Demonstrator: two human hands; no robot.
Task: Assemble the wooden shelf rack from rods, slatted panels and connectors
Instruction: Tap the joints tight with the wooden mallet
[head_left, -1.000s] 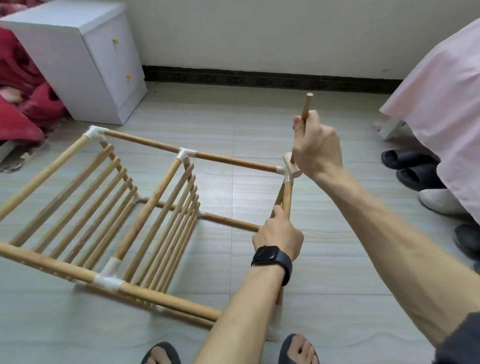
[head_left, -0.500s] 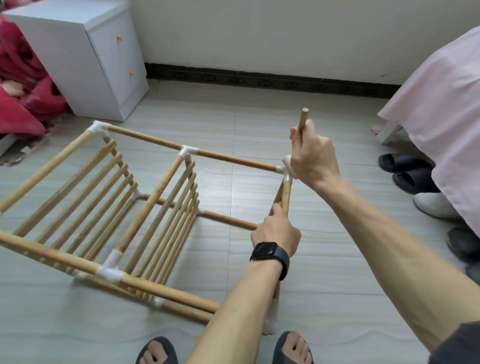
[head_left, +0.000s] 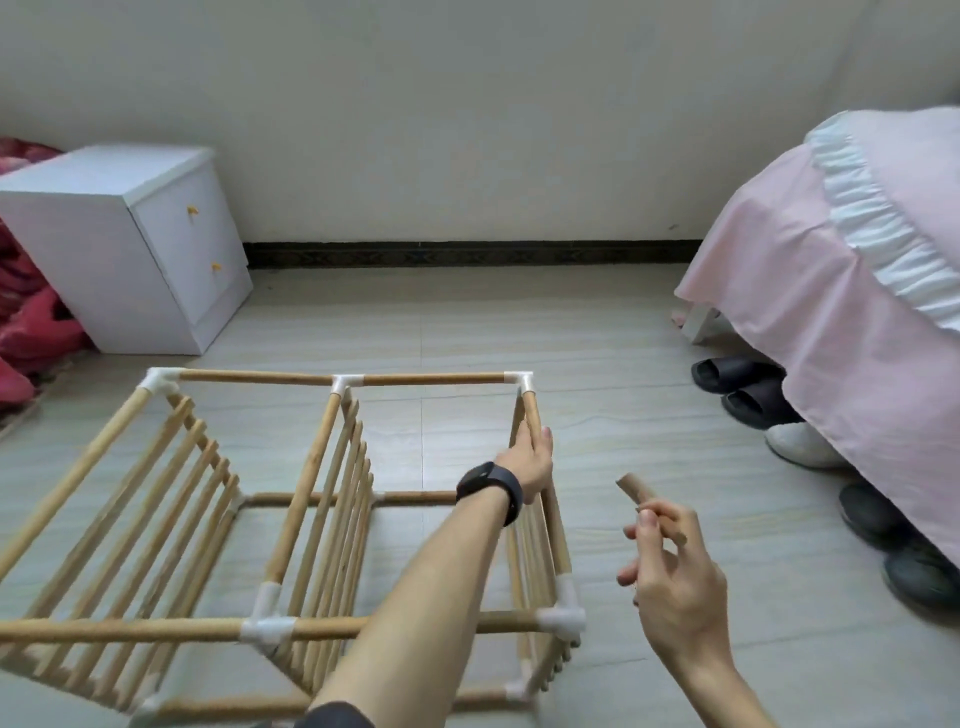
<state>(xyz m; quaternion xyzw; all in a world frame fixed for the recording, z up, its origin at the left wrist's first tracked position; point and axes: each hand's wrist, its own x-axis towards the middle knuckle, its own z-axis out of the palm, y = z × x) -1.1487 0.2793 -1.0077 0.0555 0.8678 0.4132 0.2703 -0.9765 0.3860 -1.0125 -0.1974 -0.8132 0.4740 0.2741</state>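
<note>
The wooden shelf rack (head_left: 291, 509) lies on its side on the tiled floor, with slatted panels joined by white connectors. My left hand (head_left: 527, 462), a black watch on its wrist, grips the upper right rod (head_left: 532, 415) just below the far right corner connector (head_left: 523, 381). To the right of the rack my right hand (head_left: 670, 577) is raised and pinches a short wooden rod (head_left: 644, 501) between thumb and fingers. That rod points up and left, clear of the rack. A near right connector (head_left: 563, 618) sits below my left forearm.
A white bedside cabinet (head_left: 124, 244) stands at the back left beside red bedding (head_left: 31, 332). A bed with a pink cover (head_left: 841, 291) fills the right side. Black slippers (head_left: 737, 382) and other shoes (head_left: 800, 444) lie along its foot.
My right hand has come away from the corner connector with the short rod, moving down and right. The view has tilted up. My left hand still holds the same rod.
</note>
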